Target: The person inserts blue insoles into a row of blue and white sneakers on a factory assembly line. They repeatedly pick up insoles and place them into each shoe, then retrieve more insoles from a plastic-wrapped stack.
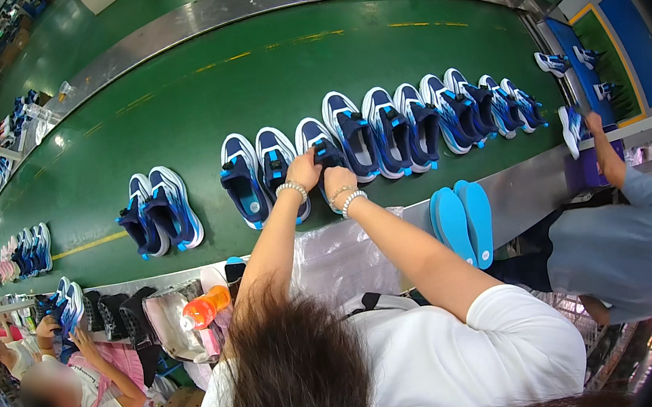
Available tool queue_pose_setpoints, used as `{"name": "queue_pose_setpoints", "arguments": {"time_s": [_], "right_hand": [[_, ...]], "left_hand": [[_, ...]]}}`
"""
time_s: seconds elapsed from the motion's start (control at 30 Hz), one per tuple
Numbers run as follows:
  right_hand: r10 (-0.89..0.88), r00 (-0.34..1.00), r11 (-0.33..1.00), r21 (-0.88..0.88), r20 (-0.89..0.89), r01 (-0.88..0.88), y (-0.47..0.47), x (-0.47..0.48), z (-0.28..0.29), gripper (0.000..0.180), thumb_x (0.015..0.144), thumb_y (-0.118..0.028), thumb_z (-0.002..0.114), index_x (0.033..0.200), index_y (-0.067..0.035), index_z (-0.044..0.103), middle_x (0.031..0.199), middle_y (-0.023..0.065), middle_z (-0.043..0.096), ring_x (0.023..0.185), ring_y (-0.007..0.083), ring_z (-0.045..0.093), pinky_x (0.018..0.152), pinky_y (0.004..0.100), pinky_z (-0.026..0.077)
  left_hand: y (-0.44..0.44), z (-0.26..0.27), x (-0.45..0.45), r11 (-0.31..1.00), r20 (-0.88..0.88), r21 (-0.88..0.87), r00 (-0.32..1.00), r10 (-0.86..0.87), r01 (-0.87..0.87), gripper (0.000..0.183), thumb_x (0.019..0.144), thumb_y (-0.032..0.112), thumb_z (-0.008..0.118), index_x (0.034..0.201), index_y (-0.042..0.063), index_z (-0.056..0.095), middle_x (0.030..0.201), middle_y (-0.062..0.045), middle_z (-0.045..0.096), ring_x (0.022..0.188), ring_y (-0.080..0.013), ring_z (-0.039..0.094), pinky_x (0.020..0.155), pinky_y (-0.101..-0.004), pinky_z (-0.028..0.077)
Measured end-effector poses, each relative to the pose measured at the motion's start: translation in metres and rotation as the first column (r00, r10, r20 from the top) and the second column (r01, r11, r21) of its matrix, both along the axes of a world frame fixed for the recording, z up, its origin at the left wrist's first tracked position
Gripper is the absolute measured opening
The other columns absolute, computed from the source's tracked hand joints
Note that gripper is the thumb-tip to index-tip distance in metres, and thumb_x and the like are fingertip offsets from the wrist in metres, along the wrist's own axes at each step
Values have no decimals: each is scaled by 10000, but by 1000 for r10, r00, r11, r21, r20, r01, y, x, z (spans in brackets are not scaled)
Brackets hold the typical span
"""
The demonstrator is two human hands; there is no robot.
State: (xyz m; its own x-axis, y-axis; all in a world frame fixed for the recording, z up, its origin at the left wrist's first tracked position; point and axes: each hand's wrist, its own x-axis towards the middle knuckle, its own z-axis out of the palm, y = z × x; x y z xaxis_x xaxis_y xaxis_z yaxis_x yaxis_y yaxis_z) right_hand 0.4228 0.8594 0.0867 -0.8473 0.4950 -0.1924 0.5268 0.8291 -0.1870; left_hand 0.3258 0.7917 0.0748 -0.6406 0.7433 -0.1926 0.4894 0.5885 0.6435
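Observation:
A navy, white and blue sneaker [312,132] stands on the green conveyor belt [260,82], toe pointing away from me. My left hand [304,172] grips its collar near the tongue. Close beside it, my right hand [340,184] is closed at the shoe's heel end, with its fingertips hidden. Two matching sneakers [241,180] are to the left of my hands, one partly behind my left hand. A row of similar sneakers [389,132] extends to the right. Bright blue insoles [472,224] lie on the metal edge to the right of my right forearm.
Another sneaker pair [169,208] sits farther left on the belt. Clear plastic wrap [333,261] lies beneath my forearms. An orange drink bottle [206,307] rests in a bin at left. One co-worker [616,251] reaches toward a sneaker at right; another [102,381] handles sneakers at left.

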Motion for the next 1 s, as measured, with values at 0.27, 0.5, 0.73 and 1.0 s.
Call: {"name": "queue_pose_setpoints", "arguments": {"time_s": [0.27, 0.5, 0.73, 1.0], "right_hand": [[-76, 996, 980, -185, -43, 67, 16, -13, -25, 223, 843, -138, 458, 802, -35, 652, 831, 180, 641, 767, 325, 635, 658, 404, 520], [191, 978, 978, -106, 82, -182, 24, -1, 26, 197, 816, -111, 476, 800, -53, 664, 790, 165, 647, 781, 306, 642, 675, 393, 519], [525, 762, 804, 71, 379, -590, 41, 26, 106, 131, 774, -132, 562, 793, -101, 687, 803, 86, 673, 776, 220, 659, 618, 321, 523], [383, 914, 910, 113, 137, -398, 22, -4, 27, 182, 799, -121, 510, 748, -94, 683, 776, 102, 664, 714, 227, 656, 582, 340, 522]], "left_hand": [[0, 3, 6, 1000, 3, -27, 1000, -7, 7, 516, 717, 58, 514, 1225, 7, 438, 870, -276, 598, 836, -402, 584, 769, -463, 467], [-1, -1, 4, 999, -25, -42, 1000, -16, 15, 419, 751, 96, 552, 1142, -34, 478, 838, -265, 602, 815, -409, 579, 732, -458, 470], [5, 3, 8, 996, -10, -89, 1000, -1, 0, 392, 763, 109, 549, 1132, -5, 485, 848, -246, 610, 822, -391, 589, 727, -457, 477], [3, -9, 1, 997, -19, -69, 999, -29, 28, 326, 765, 169, 529, 1041, -3, 515, 839, -257, 605, 798, -402, 588, 686, -474, 478]]}}
